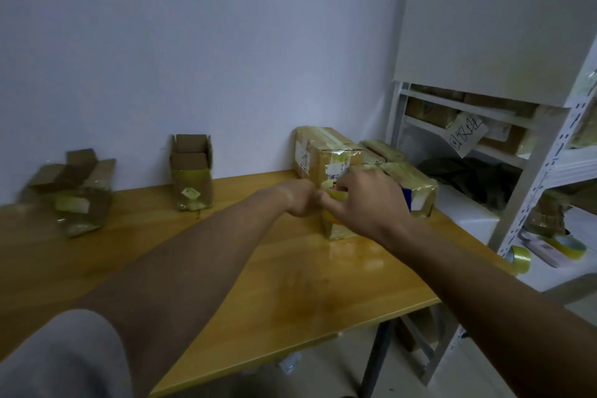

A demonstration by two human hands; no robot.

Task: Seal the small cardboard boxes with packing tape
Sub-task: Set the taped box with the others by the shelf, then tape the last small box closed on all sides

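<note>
Single head-worn wide-angle view, looking forward and down along both forearms, over the wooden desk (290, 284), toward the wall (193, 42), shelving (533, 171) at right, close range

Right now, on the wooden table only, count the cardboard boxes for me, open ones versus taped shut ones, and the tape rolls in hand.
Open boxes: 2
Taped boxes: 4
Tape rolls in hand: 1
Total: 7

two hands (302, 197), six boxes (191, 171), three tape rolls (518, 258).
</note>
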